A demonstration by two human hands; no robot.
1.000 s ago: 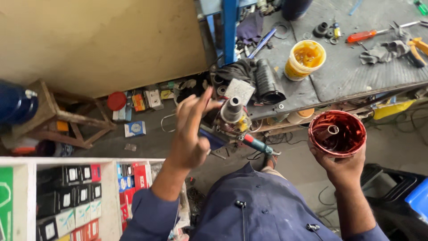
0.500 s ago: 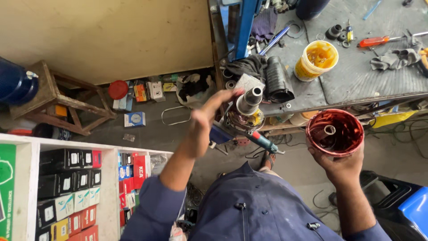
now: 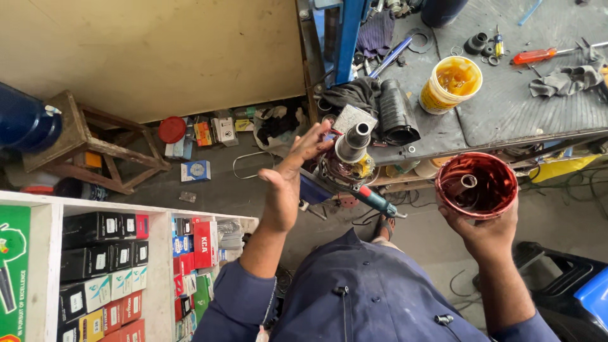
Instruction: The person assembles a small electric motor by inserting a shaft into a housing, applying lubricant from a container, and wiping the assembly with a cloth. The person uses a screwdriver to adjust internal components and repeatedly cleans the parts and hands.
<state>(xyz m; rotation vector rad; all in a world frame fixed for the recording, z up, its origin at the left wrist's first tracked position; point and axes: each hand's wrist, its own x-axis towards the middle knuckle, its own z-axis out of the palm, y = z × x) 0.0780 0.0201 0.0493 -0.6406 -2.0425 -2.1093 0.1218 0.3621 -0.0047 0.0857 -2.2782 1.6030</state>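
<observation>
My right hand [image 3: 484, 233] grips a red, cup-shaped metal housing [image 3: 476, 185] from below, its open side up with a short tube in its centre. A greasy metal assembly with an upright steel shaft [image 3: 352, 151] stands at the workbench's left edge. My left hand [image 3: 290, 174] is raised just left of it, fingers spread and straight, fingertips close to the shaft but holding nothing. A tool with a teal and red handle [image 3: 375, 199] sticks out below the assembly.
On the grey workbench [image 3: 519, 117] are a yellow grease tub [image 3: 451, 82], a black ribbed rubber boot [image 3: 396, 113], a red-handled screwdriver [image 3: 536, 57] and a grey rag [image 3: 567, 80]. A wooden stool [image 3: 82, 142], a blue canister [image 3: 24, 123] and shelves of boxes [image 3: 126, 253] are on the left.
My left hand, which was curled against the shaft assembly, has opened with fingers straightened beside it. The red housing stays in my right hand.
</observation>
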